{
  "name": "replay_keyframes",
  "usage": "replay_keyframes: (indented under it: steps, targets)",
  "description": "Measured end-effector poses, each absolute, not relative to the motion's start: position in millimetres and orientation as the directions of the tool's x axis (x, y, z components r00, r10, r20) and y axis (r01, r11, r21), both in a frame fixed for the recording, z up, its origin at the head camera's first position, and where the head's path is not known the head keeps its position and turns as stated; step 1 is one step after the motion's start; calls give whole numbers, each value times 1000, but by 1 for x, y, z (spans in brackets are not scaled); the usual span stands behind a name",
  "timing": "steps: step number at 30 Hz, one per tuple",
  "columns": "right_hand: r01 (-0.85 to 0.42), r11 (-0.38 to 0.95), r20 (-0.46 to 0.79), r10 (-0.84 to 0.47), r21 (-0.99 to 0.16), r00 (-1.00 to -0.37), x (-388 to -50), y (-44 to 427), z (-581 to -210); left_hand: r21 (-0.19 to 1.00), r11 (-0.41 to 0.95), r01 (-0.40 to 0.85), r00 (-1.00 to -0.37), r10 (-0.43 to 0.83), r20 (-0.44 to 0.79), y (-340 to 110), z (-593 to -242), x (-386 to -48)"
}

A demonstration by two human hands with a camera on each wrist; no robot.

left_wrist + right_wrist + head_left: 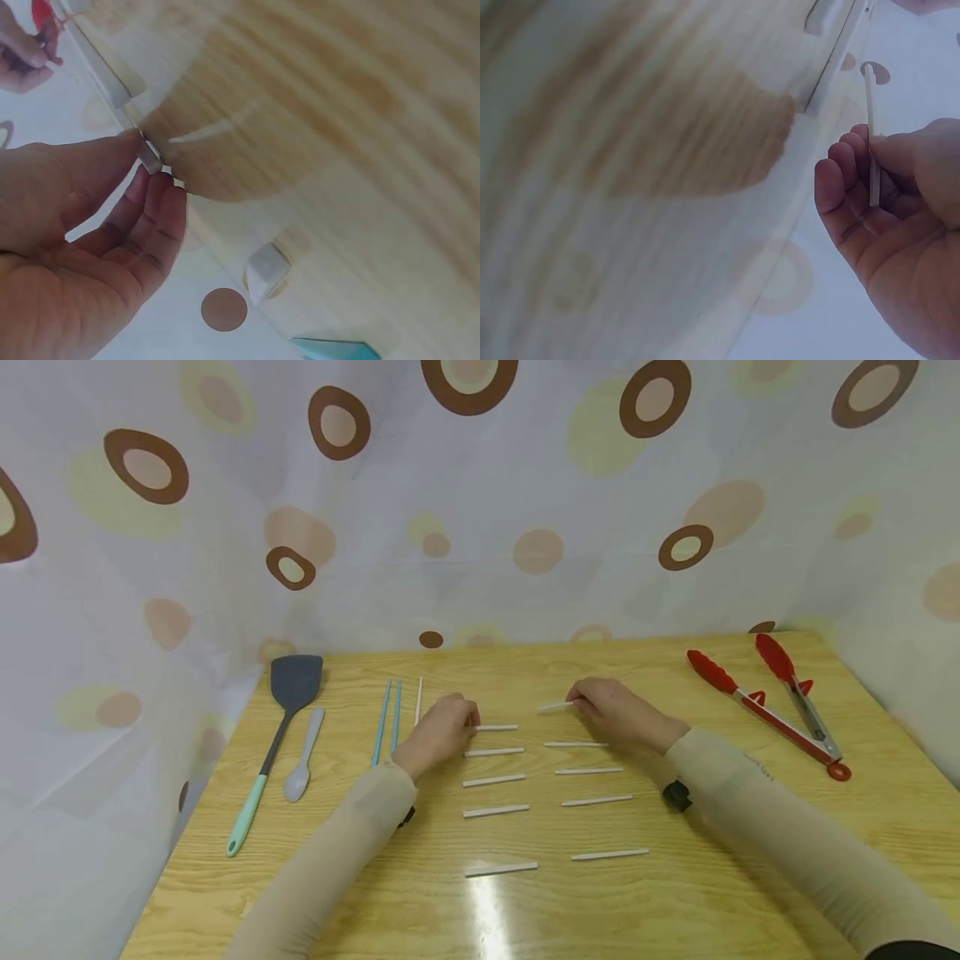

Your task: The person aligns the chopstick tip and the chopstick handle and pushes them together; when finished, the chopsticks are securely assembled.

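Slim short white sticks lie crosswise in two columns on the wooden table, among them one stick (493,781) in the left column and one (588,771) in the right. At the far end of the left column, my left hand (442,727) pinches the end of a white stick (498,727) between thumb and fingertips; the left wrist view shows that end (150,157). Farther right, my right hand (611,710) grips another white stick (553,707), which points left out of the fingers. In the right wrist view this stick (871,105) is clamped under the thumb.
On the left lie a spatula (296,681), a grey spoon (297,781), blue chopsticks (383,718) and a pale stick (418,697), partly hidden by my left hand. Red-tipped tongs (780,718) lie at the right. A patterned cloth (480,593) hangs behind the table.
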State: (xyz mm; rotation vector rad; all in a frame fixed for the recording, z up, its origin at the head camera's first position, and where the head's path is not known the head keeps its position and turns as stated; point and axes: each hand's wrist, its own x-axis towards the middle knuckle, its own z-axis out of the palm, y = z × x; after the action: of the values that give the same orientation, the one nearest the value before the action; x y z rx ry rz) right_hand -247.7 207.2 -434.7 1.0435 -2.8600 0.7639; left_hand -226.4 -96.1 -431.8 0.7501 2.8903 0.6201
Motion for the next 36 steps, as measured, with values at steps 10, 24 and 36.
replay_keyframes:
  steps: [10,24,36]
  targets:
    - [-615,654,206,-593,-440,-779,-247,209,-427,513,725,459,-880,451,150,-103,-422,-220]
    - [-667,576,386,-545,-473,-744,-242,202,-390,599,580,552,-820,247,516,-112,-401,-215]
    - [-703,485,470,-525,-521,-710,-235,195,-375,609,513,605,-785,253,566,-109,-396,-212]
